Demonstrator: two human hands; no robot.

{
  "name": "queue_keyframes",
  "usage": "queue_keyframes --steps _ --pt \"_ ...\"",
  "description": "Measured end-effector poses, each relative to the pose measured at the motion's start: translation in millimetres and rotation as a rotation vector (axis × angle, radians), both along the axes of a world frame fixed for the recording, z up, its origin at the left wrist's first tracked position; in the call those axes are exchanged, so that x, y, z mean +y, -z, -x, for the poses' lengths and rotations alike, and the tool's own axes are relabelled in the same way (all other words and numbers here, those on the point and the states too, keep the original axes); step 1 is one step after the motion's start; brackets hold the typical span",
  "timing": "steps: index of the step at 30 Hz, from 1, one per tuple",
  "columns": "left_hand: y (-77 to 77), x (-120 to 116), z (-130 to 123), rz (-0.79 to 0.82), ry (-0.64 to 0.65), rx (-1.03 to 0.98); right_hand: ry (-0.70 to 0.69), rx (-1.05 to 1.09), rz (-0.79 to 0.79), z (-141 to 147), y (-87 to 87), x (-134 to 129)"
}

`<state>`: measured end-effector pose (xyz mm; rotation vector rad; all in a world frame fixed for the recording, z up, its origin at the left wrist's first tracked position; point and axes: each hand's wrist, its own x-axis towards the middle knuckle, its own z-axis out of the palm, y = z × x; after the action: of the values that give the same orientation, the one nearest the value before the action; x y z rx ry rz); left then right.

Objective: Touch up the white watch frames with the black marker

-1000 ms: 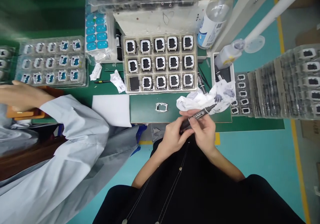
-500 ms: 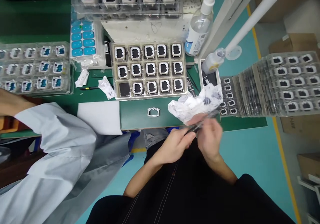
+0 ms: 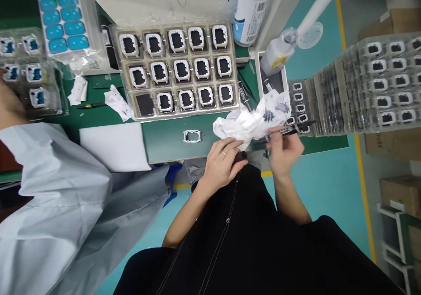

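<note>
The left hand [image 3: 226, 162] curls closed around a dark cylindrical piece [image 3: 242, 156], its round end showing. The right hand [image 3: 285, 149] pinches a black marker [image 3: 289, 130] between thumb and fingers just past the bench's near edge, tip toward two o'clock; its lettering is blurred. Clock directions run from the hands.

At twelve a crumpled white cloth [image 3: 245, 122] with dark stains lies just beyond the fingers, in front of a second marker [image 3: 243, 94] whose print is too small to read. Toward half past nine a white frame [image 3: 187, 139] lies flat on the green bench [image 3: 164, 148]; at nine is a white pad [image 3: 113, 148]. A co-worker's grey sleeve [image 3: 62, 190] covers the bench edge past it.

Between ten and eleven a clear tray [image 3: 179, 112] holds white frames over dark foam. Just past twelve stands a squeeze bottle [image 3: 276, 58]; farther, at twelve, a large bottle [image 3: 251, 16] bears a blue-and-white label with a square code, its words illegible. Stacked trays [image 3: 342, 89] stand at two, cartons [image 3: 399, 194] past three, beyond the teal floor [image 3: 332, 190].
</note>
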<state>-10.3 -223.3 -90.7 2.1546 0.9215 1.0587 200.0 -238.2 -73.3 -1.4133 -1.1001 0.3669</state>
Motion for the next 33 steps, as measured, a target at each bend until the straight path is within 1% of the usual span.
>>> queue_keyframes --steps 2,4,6,9,13,15,17,20,23,27,31,33 --pt "10.5 -2 3 -0.027 -0.01 -0.039 -0.045 -0.068 0.003 10 10.4 -6" --pt "15.5 -5 8 -0.001 0.004 -0.066 -0.08 -0.103 -0.001 10 17.0 -10" --pt "14.9 -6 15 0.049 0.058 -0.025 -0.102 -0.137 -0.004 6 21.7 -11" --pt "8.7 -4 21 0.095 0.154 0.073 -0.126 -0.171 0.01 2 26.4 -11" --pt "3.5 0 25 0.102 0.208 0.115 -0.167 -0.223 0.066 2 28.1 -10" --pt "3.3 0 25 0.103 0.205 0.119 -0.191 -0.264 0.076 2 27.4 -10" --pt "3.6 -1 24 0.108 0.191 0.111 -0.207 -0.296 0.052 0 26.6 -10" --pt "3.9 -2 23 0.096 0.169 0.094 -0.206 -0.306 0.038 -4 27.0 -12" --pt "4.0 -3 22 0.058 0.157 0.09 -0.17 -0.274 0.062 -6 29.5 -14" --pt "4.0 -2 22 0.077 0.16 0.085 -0.116 -0.178 0.002 -2 33.1 -14" --pt "3.7 -2 23 0.055 0.165 0.087 -0.167 -0.161 -0.023 3 32.1 -12" --pt "3.7 -2 23 0.018 0.153 0.096 -0.162 -0.147 -0.024 5 28.6 -11"
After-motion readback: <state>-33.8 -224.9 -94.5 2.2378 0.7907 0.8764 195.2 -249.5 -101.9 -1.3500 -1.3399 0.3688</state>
